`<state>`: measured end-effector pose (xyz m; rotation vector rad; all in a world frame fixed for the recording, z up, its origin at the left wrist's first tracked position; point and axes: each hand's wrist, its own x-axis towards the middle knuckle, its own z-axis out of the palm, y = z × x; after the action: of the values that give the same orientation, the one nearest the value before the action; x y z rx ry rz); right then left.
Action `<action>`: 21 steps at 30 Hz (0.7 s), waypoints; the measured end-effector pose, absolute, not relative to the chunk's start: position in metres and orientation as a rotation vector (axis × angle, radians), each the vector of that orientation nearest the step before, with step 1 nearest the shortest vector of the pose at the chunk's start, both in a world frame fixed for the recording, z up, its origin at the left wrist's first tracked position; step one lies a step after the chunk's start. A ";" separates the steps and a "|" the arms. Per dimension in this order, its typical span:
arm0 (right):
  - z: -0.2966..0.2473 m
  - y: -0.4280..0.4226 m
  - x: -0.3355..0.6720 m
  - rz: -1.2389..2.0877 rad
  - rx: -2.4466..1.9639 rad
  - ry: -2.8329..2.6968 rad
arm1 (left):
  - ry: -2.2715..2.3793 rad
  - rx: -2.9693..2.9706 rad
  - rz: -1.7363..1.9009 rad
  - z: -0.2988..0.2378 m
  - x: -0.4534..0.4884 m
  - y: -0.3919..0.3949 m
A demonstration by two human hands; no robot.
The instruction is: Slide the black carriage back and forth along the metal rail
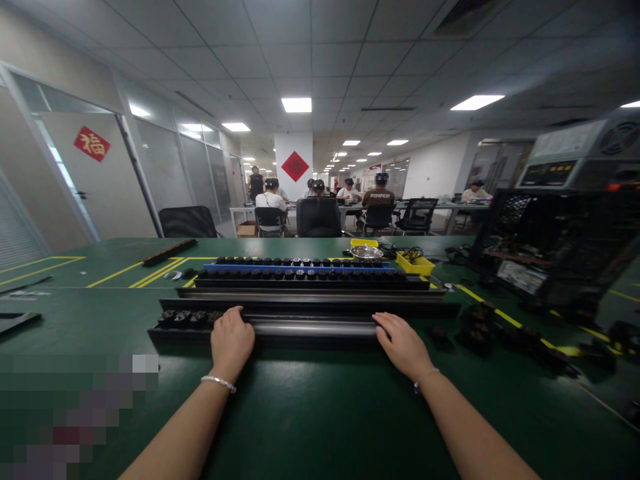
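Black rail (310, 328) on green table (320, 413). Left hand (231, 341) curled, gripping rail left of middle. Right hand (400, 343) open, fingers resting on rail's right end. Yellow tray (415, 265) behind rail.

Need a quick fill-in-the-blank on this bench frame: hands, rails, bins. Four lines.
1. The left hand and the right hand both rest on the black rail lying ____ to the person.
2. The small black parts in that rail sit at its ____ end.
3. The metal bowl stands beside a ____ bin.
4. The table has a ____ top.
Missing words: nearest; left; yellow; green.
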<state>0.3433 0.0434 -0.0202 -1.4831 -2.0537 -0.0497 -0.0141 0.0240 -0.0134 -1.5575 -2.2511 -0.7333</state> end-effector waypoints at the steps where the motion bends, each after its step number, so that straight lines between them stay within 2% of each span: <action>1: -0.020 0.043 0.343 -0.051 -1.482 -2.051 | -2.252 -1.557 -0.728 -0.013 -0.014 0.024; 21: -0.023 0.046 0.345 -0.065 -1.471 -2.066 | -2.256 -1.554 -0.743 -0.010 -0.006 0.022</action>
<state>0.3448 0.0459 -0.0227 -1.4707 -2.0664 -0.0649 -0.0062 0.0222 -0.0098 -1.5542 -2.2558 -0.7434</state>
